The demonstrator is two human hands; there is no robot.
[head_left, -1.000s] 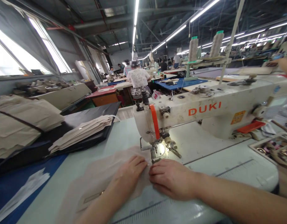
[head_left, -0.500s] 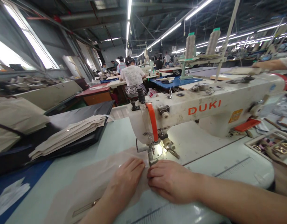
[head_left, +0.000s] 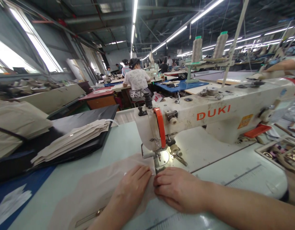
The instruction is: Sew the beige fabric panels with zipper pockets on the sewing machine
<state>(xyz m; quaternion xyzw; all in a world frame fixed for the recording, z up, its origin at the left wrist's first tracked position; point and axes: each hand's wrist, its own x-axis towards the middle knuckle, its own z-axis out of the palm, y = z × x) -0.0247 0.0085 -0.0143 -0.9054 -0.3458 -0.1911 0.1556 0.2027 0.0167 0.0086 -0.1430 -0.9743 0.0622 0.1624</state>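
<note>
A thin pale fabric piece (head_left: 90,185) lies on the light green table, its upper right corner by the needle area of a white sewing machine (head_left: 186,111). My left hand (head_left: 135,185) rests on the fabric with fingers bent and pressed together at its right edge. Just right of it, my right hand (head_left: 176,188) has curled fingers on the same edge, in front of the lit needle plate (head_left: 163,157). The fingertips of both hands nearly meet. A zipper-like strip with a metal piece (head_left: 99,211) shows beside my left forearm.
Stacked beige pieces (head_left: 72,140) lie on black material at the left. A parts tray (head_left: 265,149) stands at the right. Two thread cones (head_left: 196,50) rise behind the machine. A person (head_left: 136,80) sits farther back; another person's arm (head_left: 282,67) reaches in at upper right.
The view has shifted slightly, so the machine appears a little lower and farther right. Both hands stay at the fabric edge. The other person's arm at upper right has moved slightly.
</note>
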